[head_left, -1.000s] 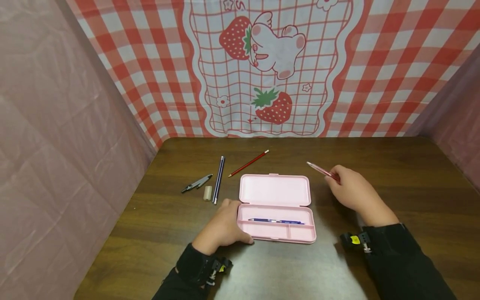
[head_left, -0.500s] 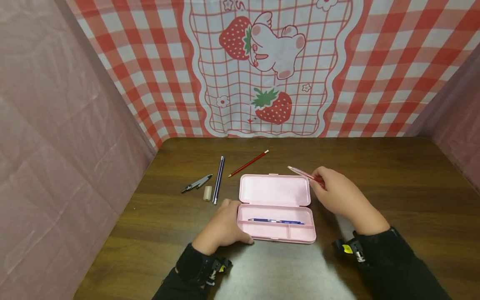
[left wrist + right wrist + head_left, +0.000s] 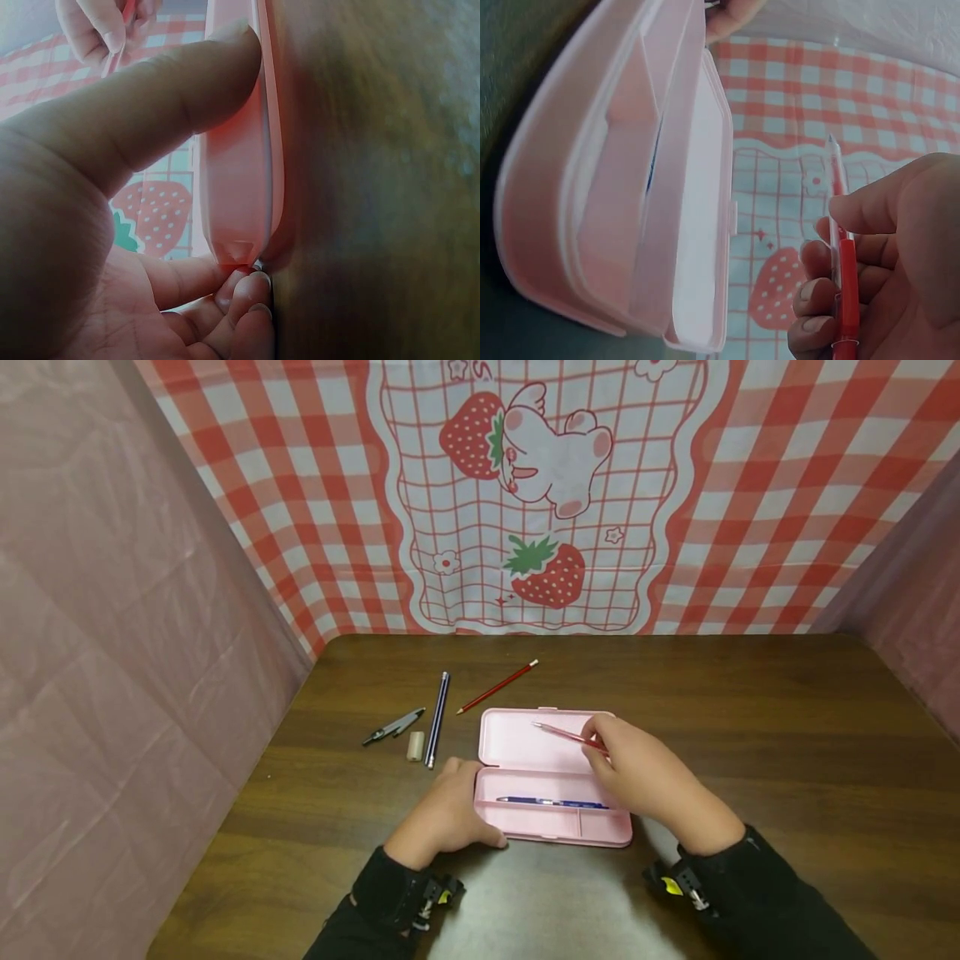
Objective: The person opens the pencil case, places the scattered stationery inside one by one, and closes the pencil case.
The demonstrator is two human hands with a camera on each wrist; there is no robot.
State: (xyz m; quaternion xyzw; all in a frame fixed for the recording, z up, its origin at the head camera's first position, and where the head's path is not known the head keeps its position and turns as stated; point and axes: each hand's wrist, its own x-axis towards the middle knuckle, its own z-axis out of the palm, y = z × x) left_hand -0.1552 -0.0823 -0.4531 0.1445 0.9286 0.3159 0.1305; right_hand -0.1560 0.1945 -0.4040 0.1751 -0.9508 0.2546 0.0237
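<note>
A pink pencil case lies open on the table, its lid folded back. Inside its long rear compartment is a blue pen. My left hand grips the left end of the case; in the left wrist view the thumb presses its front wall and the fingers curl at the end. Above the right part of the lid, my right hand pinches a red pen between thumb and fingers. The right wrist view shows this clear-barrelled pen apart from the case, its tip pointing away from the palm.
Left of the case lie a compass, a beige eraser and dark striped pencils, seemingly side by side. A red pencil lies behind the lid. A checked strawberry cloth hangs at the table's back edge.
My right hand has carried the red pen leftward and nearer, from the table's right side to over the case lid. My left hand and the case have stayed put.
</note>
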